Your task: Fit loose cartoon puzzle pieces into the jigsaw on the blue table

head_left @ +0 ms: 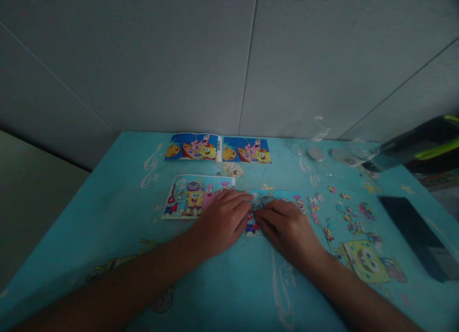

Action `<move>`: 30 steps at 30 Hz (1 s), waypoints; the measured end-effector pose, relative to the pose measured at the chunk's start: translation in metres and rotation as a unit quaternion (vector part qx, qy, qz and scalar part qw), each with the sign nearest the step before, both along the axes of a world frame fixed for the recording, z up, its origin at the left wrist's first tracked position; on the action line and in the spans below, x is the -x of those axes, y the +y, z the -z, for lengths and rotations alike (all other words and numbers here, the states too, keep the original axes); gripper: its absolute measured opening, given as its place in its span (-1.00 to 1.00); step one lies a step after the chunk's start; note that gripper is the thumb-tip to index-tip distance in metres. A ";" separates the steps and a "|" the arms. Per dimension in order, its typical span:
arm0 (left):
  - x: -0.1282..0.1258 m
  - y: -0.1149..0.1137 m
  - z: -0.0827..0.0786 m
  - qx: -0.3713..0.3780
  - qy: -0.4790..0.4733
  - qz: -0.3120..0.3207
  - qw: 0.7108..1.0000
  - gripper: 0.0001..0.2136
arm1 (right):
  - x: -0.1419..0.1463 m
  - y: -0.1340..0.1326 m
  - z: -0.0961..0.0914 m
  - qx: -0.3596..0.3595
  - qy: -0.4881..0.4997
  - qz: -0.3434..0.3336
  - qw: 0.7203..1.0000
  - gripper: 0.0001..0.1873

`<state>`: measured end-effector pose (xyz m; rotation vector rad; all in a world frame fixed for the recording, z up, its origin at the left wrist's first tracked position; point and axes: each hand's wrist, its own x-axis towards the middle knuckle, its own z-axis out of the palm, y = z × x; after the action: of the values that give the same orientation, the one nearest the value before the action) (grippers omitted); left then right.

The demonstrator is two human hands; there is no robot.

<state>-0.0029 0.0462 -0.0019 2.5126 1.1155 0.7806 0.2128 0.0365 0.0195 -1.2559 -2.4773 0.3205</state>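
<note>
A: In the head view, how do your hands stand at the puzzle (251, 228)?

B: Your left hand (224, 219) and your right hand (287, 224) are near to each other, with fingers curled, over its left part. Whether a piece is pinched between your fingertips, I cannot tell; the light is dim and your fingers cover the place.

A: And where does the puzzle lie?

B: It lies flat on the table (215, 293) in front of you, just to the right of the printed card (195, 195). The loose pieces (353, 226) are scattered farther right, beyond your right hand.

A: For good work, I think you should hold the puzzle lightly flat with one hand and press only straight down with the other, so the neighbouring parts do not lift.

B: I agree. Your left hand hides the card's lower right corner; keep it lower, and you can compare colours better. Please take care also that your right forearm does not sweep the loose pieces.
</note>
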 end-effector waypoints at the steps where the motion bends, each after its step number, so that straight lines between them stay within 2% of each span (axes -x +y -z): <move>1: 0.000 0.000 0.000 0.001 0.000 0.000 1.000 -0.87 | 0.000 0.000 0.000 0.000 0.003 0.000 1.000 -0.83; 8: -0.001 -0.001 -0.002 0.004 0.005 -0.005 1.000 -0.87 | -0.003 -0.001 0.002 0.012 -0.008 0.032 0.999 -0.83; 15: 0.000 0.000 0.000 0.000 -0.001 -0.004 1.000 -0.82 | -0.004 -0.002 0.005 0.011 0.024 0.055 0.998 -0.83; 21: 0.000 0.000 0.000 0.004 0.009 -0.001 1.000 -0.82 | -0.003 -0.003 0.006 0.039 0.045 0.075 0.995 -0.88; 30: 0.000 0.000 -0.001 0.006 0.005 0.001 1.000 -0.79 | 0.000 -0.003 0.005 0.028 0.021 0.067 0.997 -0.85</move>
<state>-0.0030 0.0466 -0.0010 2.5111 1.1175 0.7597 0.2133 0.0336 0.0149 -1.4164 -2.3504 0.3796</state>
